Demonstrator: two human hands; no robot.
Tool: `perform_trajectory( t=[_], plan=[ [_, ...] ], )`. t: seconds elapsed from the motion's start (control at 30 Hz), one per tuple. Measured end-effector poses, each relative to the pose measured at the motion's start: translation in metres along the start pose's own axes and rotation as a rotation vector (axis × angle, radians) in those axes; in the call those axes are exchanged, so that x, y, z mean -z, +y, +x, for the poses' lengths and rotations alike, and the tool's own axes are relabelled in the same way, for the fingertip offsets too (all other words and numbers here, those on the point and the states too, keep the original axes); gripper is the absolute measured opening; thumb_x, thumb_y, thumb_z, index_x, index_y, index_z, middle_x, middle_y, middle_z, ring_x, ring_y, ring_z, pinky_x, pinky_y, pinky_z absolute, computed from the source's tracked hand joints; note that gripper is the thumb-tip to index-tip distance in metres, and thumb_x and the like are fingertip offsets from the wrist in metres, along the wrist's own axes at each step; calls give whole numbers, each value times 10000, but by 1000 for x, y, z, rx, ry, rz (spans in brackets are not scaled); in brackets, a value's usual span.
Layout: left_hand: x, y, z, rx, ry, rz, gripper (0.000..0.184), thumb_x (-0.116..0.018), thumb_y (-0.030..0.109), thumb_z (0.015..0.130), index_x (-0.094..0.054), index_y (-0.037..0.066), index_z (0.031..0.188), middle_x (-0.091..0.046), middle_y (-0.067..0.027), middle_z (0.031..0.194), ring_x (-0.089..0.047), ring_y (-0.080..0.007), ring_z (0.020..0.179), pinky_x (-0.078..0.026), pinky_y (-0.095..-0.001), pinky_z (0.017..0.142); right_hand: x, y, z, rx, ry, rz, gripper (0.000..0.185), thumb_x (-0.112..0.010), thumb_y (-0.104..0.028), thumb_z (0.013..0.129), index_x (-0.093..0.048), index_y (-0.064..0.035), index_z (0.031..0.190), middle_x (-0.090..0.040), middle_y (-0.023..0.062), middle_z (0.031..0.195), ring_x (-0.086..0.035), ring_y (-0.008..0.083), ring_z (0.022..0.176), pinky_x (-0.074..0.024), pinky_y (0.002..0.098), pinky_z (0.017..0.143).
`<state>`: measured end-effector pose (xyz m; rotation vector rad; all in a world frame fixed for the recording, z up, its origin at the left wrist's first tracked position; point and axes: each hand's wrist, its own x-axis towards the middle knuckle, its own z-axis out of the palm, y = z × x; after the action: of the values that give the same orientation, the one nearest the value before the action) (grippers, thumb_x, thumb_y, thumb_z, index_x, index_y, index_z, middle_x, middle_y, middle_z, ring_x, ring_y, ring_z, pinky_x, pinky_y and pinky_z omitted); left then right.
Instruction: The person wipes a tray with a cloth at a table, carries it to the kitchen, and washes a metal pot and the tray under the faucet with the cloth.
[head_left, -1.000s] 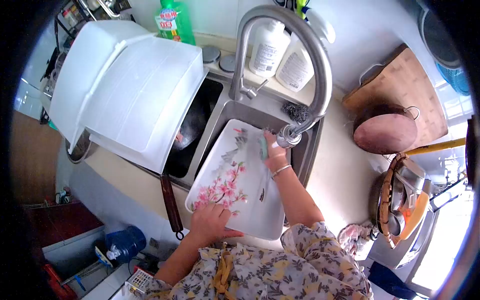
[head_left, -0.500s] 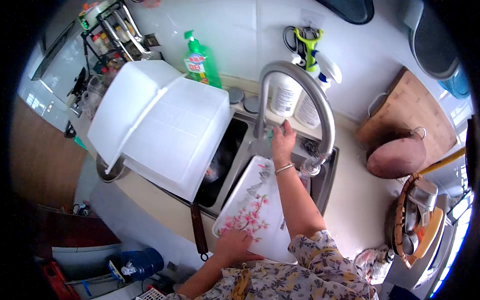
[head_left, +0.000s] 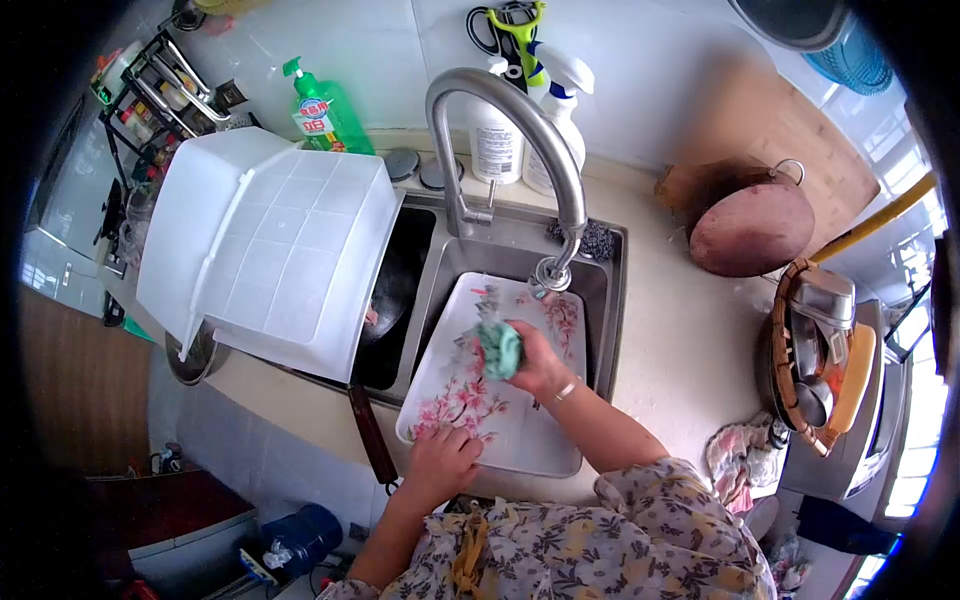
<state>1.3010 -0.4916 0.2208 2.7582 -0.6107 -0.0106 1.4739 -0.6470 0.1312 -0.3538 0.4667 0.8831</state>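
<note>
A white tray (head_left: 520,440) printed with pink blossoms lies tilted in the right sink basin, its near end over the counter edge. My left hand (head_left: 446,462) has its fingers curled over the tray's near left rim. In my right hand (head_left: 540,362) is a bunched green dishcloth (head_left: 498,350), held over the middle of the tray. The curved steel faucet (head_left: 552,150) arches above, its spout head just beyond my right hand.
A large white plastic bin (head_left: 290,270) leans over the left basin, with a dark pan handle (head_left: 372,432) jutting toward me. Behind stand a green soap bottle (head_left: 325,115) and white spray bottles (head_left: 555,140). At right are a round pan lid (head_left: 752,230) and a basket (head_left: 790,360) of utensils.
My right hand has come back from behind the faucet with the green dishcloth, down over the tray. My left hand stays on the rim. The view has shifted right.
</note>
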Motion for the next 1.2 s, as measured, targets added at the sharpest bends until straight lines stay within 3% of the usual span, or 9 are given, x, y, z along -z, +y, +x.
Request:
perform_trajectory(
  t=[0.1, 0.17, 0.27, 0.4, 0.47, 0.63, 0.97, 1.13, 1.2],
  plan=[
    [1, 1, 4, -136, 19, 13, 143, -655, 224, 707, -582, 119, 772, -517, -21, 772, -546, -209, 760, -426, -343, 651, -9, -9, -67, 94, -14, 64, 275, -557, -244, 910, -515, -73, 1121, -602, 164, 1074, -620, 310, 947, -538, 491, 800],
    [1, 5, 9, -120, 99, 56, 54, -609, 157, 737, -571, 126, 758, -502, -15, 746, -532, -196, 716, -421, -343, 640, 0, -23, -86, 242, -12, -131, 249, -549, -125, 907, -495, -102, 1148, -599, 150, 1048, -623, 260, 958, -570, 355, 670],
    [30, 7, 43, -214, 285, 150, 45, -604, 127, 731, -562, 126, 746, -491, -13, 726, -532, -189, 702, -421, -337, 637, -4, -57, -116, 322, 56, -362, 208, -524, -50, 908, -525, -105, 1109, -586, 61, 918, -586, 129, 755, -410, 204, 462],
    [72, 6, 76, -295, 282, 163, 61, -622, 108, 749, -565, 121, 731, -486, -14, 711, -536, -189, 696, -422, -337, 616, -32, -75, -132, 491, 213, -487, 124, -588, -222, 908, -559, -122, 975, -553, -6, 786, -502, 90, 610, -346, 210, 441],
    [101, 13, 82, -299, 256, 159, 57, -624, 89, 737, -577, 118, 751, -494, -21, 720, -543, -199, 708, -435, -350, 630, -37, -83, -135, 561, 287, -467, 256, -580, -368, 901, -539, -119, 860, -515, -11, 700, -462, 95, 539, -331, 234, 418],
    [172, 29, 78, -322, 296, 142, 280, -654, 3, 566, -545, 85, 810, -499, -69, 731, -531, -258, 660, -432, -379, 590, -30, -104, -128, 726, 302, -417, 339, -507, -427, 921, -510, -111, 799, -465, -1, 623, -423, 124, 460, -294, 258, 385],
    [243, 24, 32, 31, 432, 16, 309, -676, -57, 596, -481, 37, 817, -463, -63, 737, -461, -172, 661, -373, -251, 586, -10, -99, -111, 614, 366, -297, 286, -500, -416, 911, -462, -176, 760, -427, -34, 607, -329, 94, 449, -208, 265, 428],
    [253, 11, -5, 305, 539, -330, 491, -757, 26, 614, -509, 20, 1038, -495, -27, 1019, -465, -142, 954, -359, -289, 897, -13, -93, -110, 629, 411, -299, 272, -491, -389, 921, -463, -172, 759, -439, -32, 603, -335, 93, 443, -201, 265, 415],
    [256, 9, -15, 313, 564, -295, 537, -766, 31, 607, -512, 11, 1080, -508, -41, 1046, -479, -153, 979, -369, -296, 900, -12, -92, -110, 615, 374, -293, 266, -484, -372, 927, -464, -165, 761, -440, -30, 601, -341, 92, 442, -200, 264, 406]
  ],
)
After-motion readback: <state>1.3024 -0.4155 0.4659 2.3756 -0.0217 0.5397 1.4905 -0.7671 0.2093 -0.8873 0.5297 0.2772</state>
